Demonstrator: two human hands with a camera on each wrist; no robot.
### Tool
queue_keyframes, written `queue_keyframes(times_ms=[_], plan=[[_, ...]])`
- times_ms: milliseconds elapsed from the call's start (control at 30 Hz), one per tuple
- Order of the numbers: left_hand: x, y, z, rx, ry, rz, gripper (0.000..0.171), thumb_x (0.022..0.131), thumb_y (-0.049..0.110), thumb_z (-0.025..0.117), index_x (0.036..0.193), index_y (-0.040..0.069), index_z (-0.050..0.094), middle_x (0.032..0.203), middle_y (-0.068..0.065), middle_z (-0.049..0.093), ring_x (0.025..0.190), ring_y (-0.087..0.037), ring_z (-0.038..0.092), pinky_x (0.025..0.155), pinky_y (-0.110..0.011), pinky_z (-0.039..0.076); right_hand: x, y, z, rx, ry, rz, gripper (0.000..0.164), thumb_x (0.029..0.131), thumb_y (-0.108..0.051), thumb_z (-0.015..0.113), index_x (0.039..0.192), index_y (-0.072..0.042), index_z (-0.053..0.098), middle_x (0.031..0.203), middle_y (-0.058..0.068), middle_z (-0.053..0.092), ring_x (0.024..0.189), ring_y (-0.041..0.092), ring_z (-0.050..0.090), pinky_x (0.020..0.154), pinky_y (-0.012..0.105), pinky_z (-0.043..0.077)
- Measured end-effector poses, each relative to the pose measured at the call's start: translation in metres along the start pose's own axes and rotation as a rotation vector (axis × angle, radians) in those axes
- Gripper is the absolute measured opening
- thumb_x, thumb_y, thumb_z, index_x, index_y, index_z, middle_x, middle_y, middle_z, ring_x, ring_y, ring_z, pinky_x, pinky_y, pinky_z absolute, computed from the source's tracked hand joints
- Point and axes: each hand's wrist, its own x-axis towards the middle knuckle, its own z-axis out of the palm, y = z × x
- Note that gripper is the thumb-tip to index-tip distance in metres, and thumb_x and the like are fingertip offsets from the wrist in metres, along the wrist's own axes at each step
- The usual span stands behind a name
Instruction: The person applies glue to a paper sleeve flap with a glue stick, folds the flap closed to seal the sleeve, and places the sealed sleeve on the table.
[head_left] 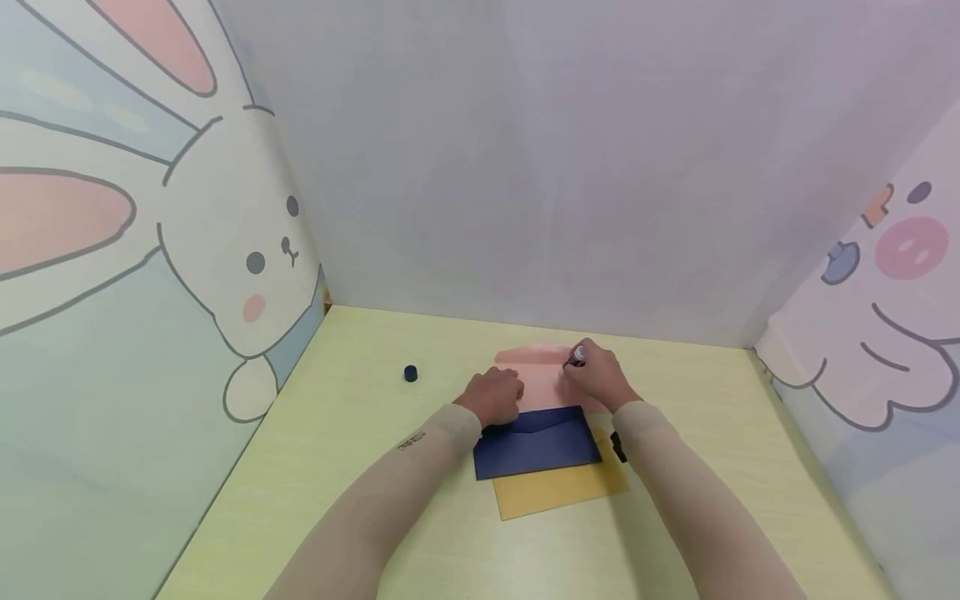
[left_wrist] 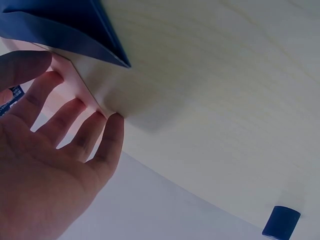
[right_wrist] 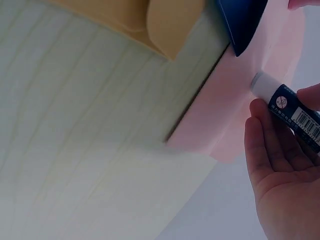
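Note:
My right hand (head_left: 602, 377) grips a dark blue glue stick (right_wrist: 300, 116) with a white end. In the right wrist view that end meets the pink envelope (right_wrist: 212, 115) near the fold of its flap. On the envelope's left part rests my left hand (head_left: 492, 395), its fingertips pressing along the edge with relaxed fingers. A navy envelope (head_left: 538, 450) overlaps the near side of the pink one. Under the navy envelope a yellow envelope (head_left: 551, 493) shows, nearest to me.
A small dark blue cap (head_left: 410, 373) stands on the light wooden table (head_left: 330, 417), left of the envelopes. A plain pale wall (head_left: 540, 167) rises behind the table. Side walls with cartoon animals (head_left: 225, 225) flank it.

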Motion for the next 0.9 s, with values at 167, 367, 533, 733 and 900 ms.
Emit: queue_keyframes(times_ms=[167,367,533,733,900], plan=[[0.002,0.001,-0.001,0.013,0.002,0.003,0.021,0.114,0.022,0.065,0.124,0.021,0.083,0.131,0.003,0.075,0.114,-0.024,0.063,0.105,-0.049,0.060,-0.006,0.001,-0.010,0.075,0.034,0.009,0.027,0.112,-0.024,0.075,0.130,-0.005,0.068,0.130,0.024,0.078,0.120,0.041,0.078,0.104,0.059,0.064],[0.003,0.002,-0.004,0.023,0.001,0.004,0.022,0.114,0.023,0.064,0.125,0.021,0.083,0.128,0.002,0.074,0.113,-0.024,0.063,0.104,-0.048,0.061,-0.018,0.007,-0.019,0.154,0.121,-0.036,0.031,0.115,-0.029,0.078,0.133,-0.005,0.071,0.131,0.025,0.078,0.122,0.043,0.079,0.105,0.059,0.066],[0.002,0.001,-0.005,0.012,0.000,0.002,0.020,0.114,0.022,0.067,0.125,0.019,0.083,0.125,0.002,0.073,0.112,-0.024,0.063,0.104,-0.048,0.061,-0.034,0.016,-0.030,0.203,0.165,-0.014,0.039,0.117,-0.040,0.075,0.136,-0.006,0.070,0.121,0.022,0.083,0.114,0.043,0.081,0.092,0.045,0.062],[0.002,0.000,0.000,0.013,-0.004,0.002,0.020,0.114,0.022,0.067,0.126,0.020,0.082,0.128,0.002,0.074,0.114,-0.024,0.063,0.106,-0.049,0.061,-0.073,0.032,-0.038,0.286,0.106,0.048,0.048,0.117,-0.046,0.075,0.141,-0.005,0.068,0.123,0.018,0.088,0.117,0.041,0.083,0.087,0.033,0.058],[0.002,-0.001,0.002,0.008,-0.002,0.008,0.018,0.113,0.022,0.067,0.123,0.019,0.082,0.127,0.001,0.074,0.109,-0.024,0.062,0.102,-0.048,0.060,-0.116,0.045,-0.036,0.341,0.077,0.084,0.045,0.115,-0.039,0.080,0.139,-0.002,0.070,0.122,0.013,0.091,0.108,0.017,0.082,0.088,0.024,0.060]])
